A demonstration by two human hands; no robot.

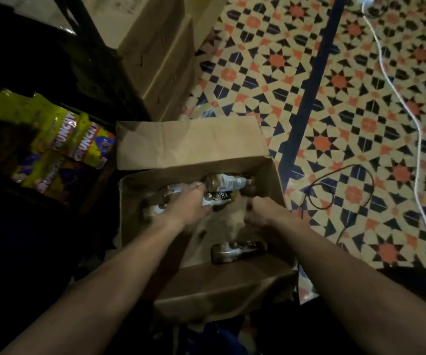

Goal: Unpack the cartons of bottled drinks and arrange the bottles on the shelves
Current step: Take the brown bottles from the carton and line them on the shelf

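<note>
Unpacking, frame centre: left hand [190, 204] grips dark white-labelled plastic bottle [218, 199] in open brown cardboard carton [219, 284]; right hand [263, 212] grip cannot be told. Next: lift bottle clear.

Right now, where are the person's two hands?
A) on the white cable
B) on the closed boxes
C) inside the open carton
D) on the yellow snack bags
C: the left hand, gripping a bottle, and the right hand both reach down inside the open carton.
</note>
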